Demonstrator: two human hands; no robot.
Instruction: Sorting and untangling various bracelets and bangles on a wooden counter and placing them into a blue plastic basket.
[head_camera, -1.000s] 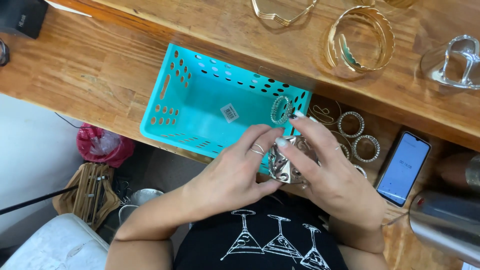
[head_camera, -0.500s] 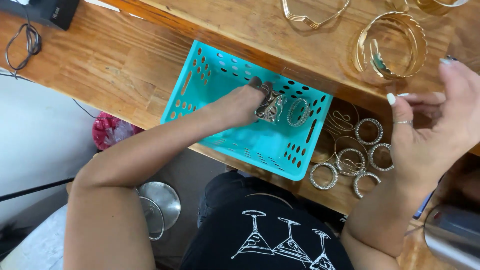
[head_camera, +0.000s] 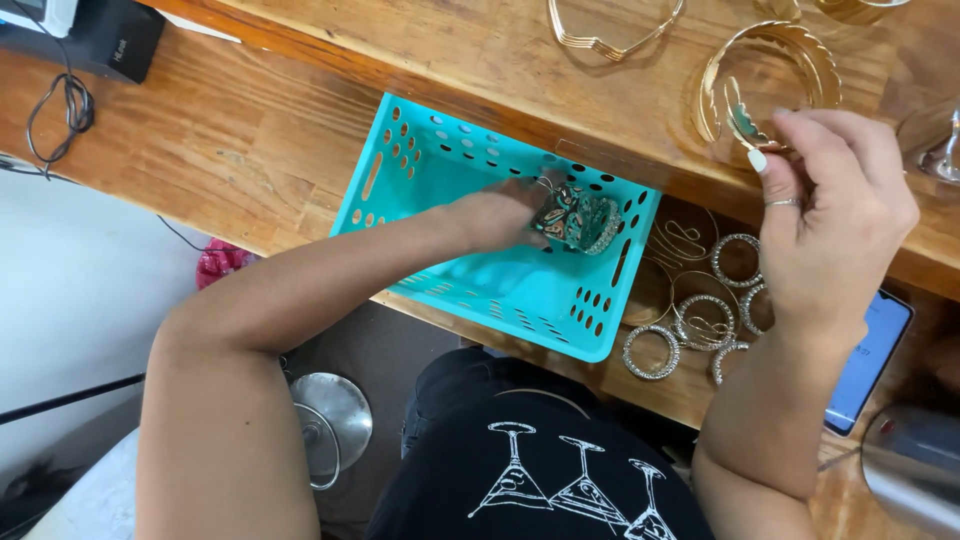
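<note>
Worktop (head_camera: 250, 150) of wood plank, stepped, with a teal perforated basket (head_camera: 400, 170) set on the lower level at the near edge. A second ago both hands were together over the basket's near right corner, working a small bundle of jewellery; half a second ago the left had carried it into the basket and the right had drawn off to the side. Now the left hand (head_camera: 495, 215) lies well inside the basket, arm stretched across it, fingers closed on the bundle (head_camera: 575, 218) — dark, patterned, with a pale beaded loop — which sits at the far right of the basket, by the wall. So the bundle has gone from hand-held to resting in the basket, though not yet let go. The right hand (head_camera: 835, 215) has risen to the upper step, palm down, thumb and forefinger pinched at the rim of a wide gold cuff (head_camera: 765, 75); whether it has lifted the cuff I cannot tell. Silver bangles (head_camera: 705, 315) lie loose right of the basket, beneath that wrist. Phone (head_camera: 868, 360) further right.
</note>
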